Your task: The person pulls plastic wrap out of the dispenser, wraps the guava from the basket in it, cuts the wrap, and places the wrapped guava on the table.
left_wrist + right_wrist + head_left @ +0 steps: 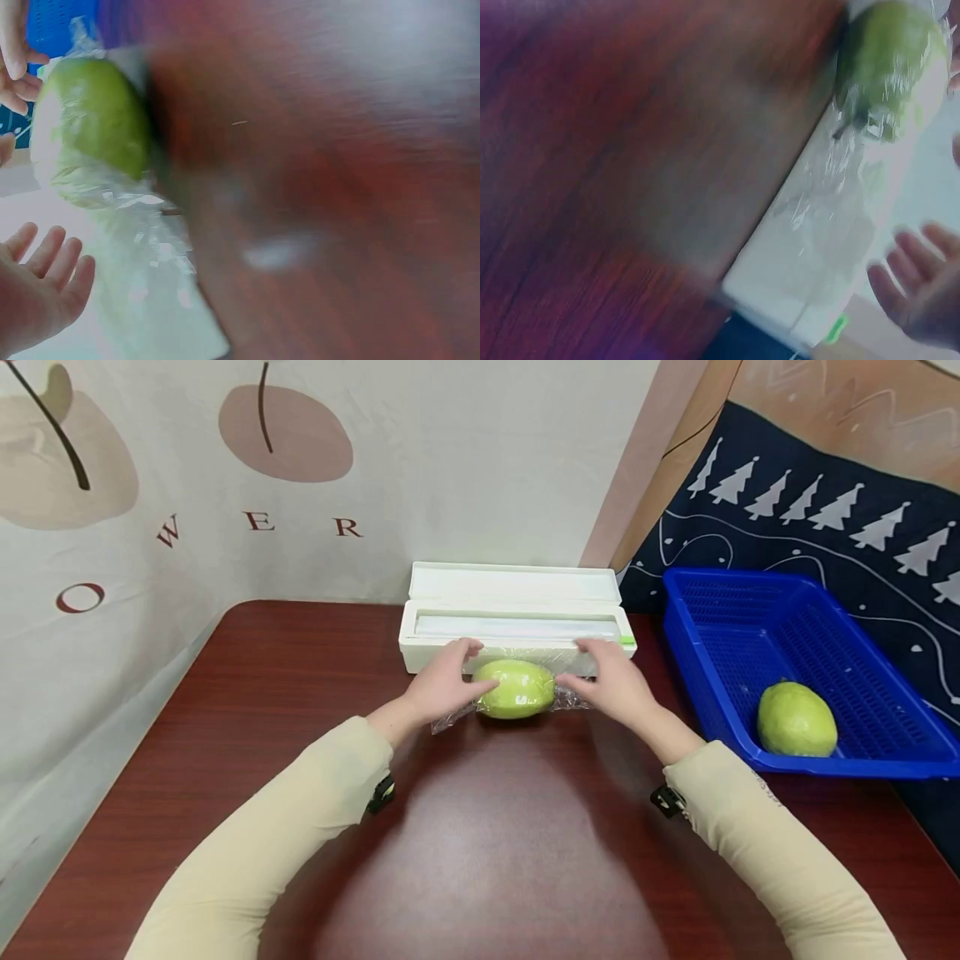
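Two cream sleeves (pixel 270 835) reach in from the lower corners of the frame, a black wrist device (pixel 381 794) at each cuff, over a dark red wood-grain counter (pixel 480 860). Just above the centre of the frame sits a green guava (pixel 517 690) in crinkled clear film (pixel 573 697). The left hand (pixel 441 683) is at its left end and the right hand (pixel 617 687) at its right, fingers of both spread apart; whether the thumbs touch the wrap I can't tell. Right behind stands a white film dispenser box (pixel 422 653), its lid (pixel 516 584) tipped back. At the right, a blue plastic basket (pixel 862 767) holds another guava (pixel 797 720). Beyond hang a pale lettered cloth (pixel 480 460) and, upper right, a navy cloth (pixel 810 547) with white trees.
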`<state>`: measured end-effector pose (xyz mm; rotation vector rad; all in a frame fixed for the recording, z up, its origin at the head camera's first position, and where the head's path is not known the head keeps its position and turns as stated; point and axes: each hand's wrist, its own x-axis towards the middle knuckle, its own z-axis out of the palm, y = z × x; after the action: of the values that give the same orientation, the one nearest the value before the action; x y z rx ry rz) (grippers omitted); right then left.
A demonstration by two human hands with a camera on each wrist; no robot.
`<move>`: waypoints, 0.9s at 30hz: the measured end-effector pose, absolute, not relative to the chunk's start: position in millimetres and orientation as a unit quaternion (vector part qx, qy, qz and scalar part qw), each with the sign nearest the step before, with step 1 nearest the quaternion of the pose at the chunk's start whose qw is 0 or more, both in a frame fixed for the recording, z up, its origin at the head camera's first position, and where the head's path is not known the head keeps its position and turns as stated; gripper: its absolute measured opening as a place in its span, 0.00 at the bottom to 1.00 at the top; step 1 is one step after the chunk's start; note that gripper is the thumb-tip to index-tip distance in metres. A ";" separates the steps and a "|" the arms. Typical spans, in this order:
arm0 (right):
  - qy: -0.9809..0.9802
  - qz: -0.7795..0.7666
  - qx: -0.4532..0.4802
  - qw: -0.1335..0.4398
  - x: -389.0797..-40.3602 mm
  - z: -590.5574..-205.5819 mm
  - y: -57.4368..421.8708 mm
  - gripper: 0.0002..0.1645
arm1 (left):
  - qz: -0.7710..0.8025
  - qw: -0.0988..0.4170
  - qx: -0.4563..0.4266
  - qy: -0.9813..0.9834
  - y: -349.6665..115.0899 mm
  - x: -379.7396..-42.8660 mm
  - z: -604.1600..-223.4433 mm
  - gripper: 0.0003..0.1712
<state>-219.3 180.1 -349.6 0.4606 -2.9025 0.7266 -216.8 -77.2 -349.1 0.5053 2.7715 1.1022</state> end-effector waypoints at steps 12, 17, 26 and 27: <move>-0.958 0.282 -0.010 0.056 -259.7 -365.7 225.6 0.59 | 0.366 0.051 0.214 0.904 -11.3 -260.8 -328.5 0.31; -0.958 0.286 -0.014 0.019 -268.3 -373.4 232.2 0.58 | 0.380 0.065 0.230 0.893 12.5 -273.7 -326.1 0.27; -0.956 0.291 0.019 -0.004 -275.7 -381.4 238.4 0.57 | 0.381 0.076 0.262 0.883 50.0 -290.0 -327.5 0.22; -0.956 0.292 0.023 -0.001 -276.0 -382.8 239.3 0.57 | 0.379 0.076 0.265 0.883 53.1 -290.7 -328.5 0.22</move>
<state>-276.0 239.3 -382.8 0.0719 -3.0053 0.9189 -290.7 53.1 -328.5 0.7941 2.6482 1.1370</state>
